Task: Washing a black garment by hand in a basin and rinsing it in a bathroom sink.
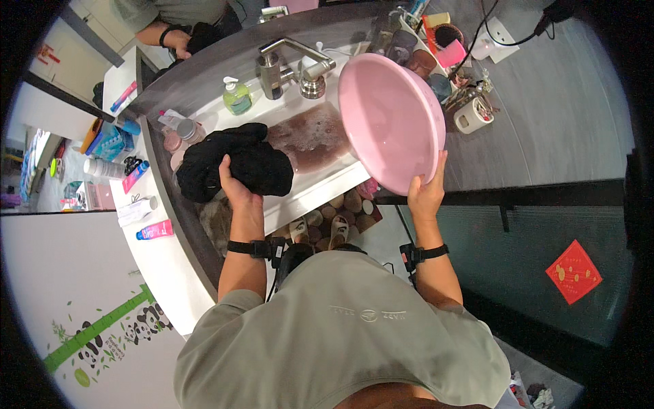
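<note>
My left hand (239,190) holds a bunched black cloth (230,161), perhaps a garment, over the left end of the white sink (301,191). In my right hand (428,191) is the rim of a pink plastic basin (393,125), tilted up on its side above the sink's right end. The basin's inside faces left and shows no contents. Murky brownish water (311,138) with some foam lies in the sink between the two. Behind the water stands a metal faucet (273,76), its spout swung to the right.
A green soap pump bottle (237,97) stands on the sink's back ledge. Jars (189,132) crowd the left corner. Tubes and bottles line the white shelf (163,276). On the right counter are a white holder (472,116), brushes (447,38) and a hanging black cord (475,38).
</note>
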Motion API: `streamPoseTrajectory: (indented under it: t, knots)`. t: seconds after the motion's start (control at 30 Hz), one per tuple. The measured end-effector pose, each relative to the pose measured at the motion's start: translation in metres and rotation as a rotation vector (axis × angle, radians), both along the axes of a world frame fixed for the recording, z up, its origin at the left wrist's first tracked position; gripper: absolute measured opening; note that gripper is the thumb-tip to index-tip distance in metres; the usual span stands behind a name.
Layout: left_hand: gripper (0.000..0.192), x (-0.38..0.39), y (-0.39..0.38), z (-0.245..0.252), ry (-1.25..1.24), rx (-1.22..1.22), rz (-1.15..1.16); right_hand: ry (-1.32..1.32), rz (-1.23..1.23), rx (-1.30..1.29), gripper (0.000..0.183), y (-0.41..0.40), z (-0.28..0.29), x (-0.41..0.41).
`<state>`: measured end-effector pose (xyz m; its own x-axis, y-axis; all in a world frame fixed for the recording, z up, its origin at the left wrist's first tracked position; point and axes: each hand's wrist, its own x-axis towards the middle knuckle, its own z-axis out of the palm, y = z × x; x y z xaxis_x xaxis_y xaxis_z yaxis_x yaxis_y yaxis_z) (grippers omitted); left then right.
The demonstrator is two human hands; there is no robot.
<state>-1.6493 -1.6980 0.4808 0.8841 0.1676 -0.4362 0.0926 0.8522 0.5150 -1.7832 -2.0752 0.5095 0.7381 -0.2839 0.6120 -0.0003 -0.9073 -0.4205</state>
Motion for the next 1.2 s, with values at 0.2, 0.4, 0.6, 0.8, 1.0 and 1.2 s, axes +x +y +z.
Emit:
streamPoseTrajectory:
  t: [0.2, 0.4, 0.6, 0.8, 1.0, 1.2]
  knots:
    - [0.058, 0.005, -0.011, 0.0, -0.025, -0.03, -0.043, 0.01, -0.035, 0.145, 0.077, 0.008, -0.002, -0.007]
    - [0.058, 0.007, -0.012, -0.005, -0.024, -0.078, -0.114, 0.02, -0.048, 0.123, 0.075, 0.011, -0.006, -0.011]
    - [0.056, 0.008, -0.014, -0.002, 0.061, -0.033, -0.066, 0.016, -0.119, 0.241, 0.073, 0.012, -0.019, -0.034]
    - [0.056, 0.017, -0.018, -0.012, 0.045, -0.007, -0.092, 0.058, -0.275, 0.424, 0.057, 0.001, -0.062, -0.091]
    - [0.067, 0.024, -0.022, -0.031, -0.017, 0.007, -0.326, 0.078, -0.687, 0.655, 0.048, 0.019, -0.086, -0.18]
    - [0.067, 0.025, -0.057, -0.052, -0.063, 0.106, -0.499, 0.044, -1.024, 0.824, 0.04, 0.046, -0.156, -0.318]
